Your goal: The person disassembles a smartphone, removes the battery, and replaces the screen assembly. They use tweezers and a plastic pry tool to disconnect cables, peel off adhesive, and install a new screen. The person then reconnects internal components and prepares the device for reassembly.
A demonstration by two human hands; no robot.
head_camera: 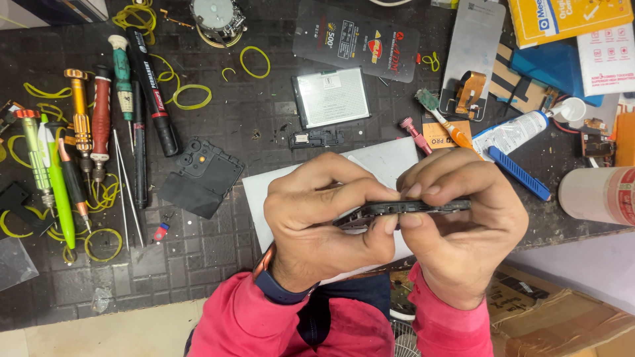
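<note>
Left hand (324, 221) and right hand (456, 218) both pinch a thin dark phone frame (403, 209) edge-on, held in the air above the desk's near edge, over a white sheet (317, 175). The frame's long axis runs left to right between the hands, roughly level. Left hand grips the left end, thumb below and fingers curled over the top; right hand clamps the right end, fingertips pressed along the upper edge, thumb under. Both hands are equally close, both grasping it, wrists in red sleeves coming up from the near side, a dark-strapped watch on the left wrist.

Outward: a black camera cover plate (202, 177) lies just left of the sheet. A silver battery (331, 97) sits farther back, mid-desk. A row of screwdrivers (89, 125) and a black marker (152, 92) lie toward the left edge among yellow rubber bands (188, 96). A toothbrush (442, 118), a glue tube (512, 132) and a blue pry tool (519, 174) lie toward the right edge.
</note>
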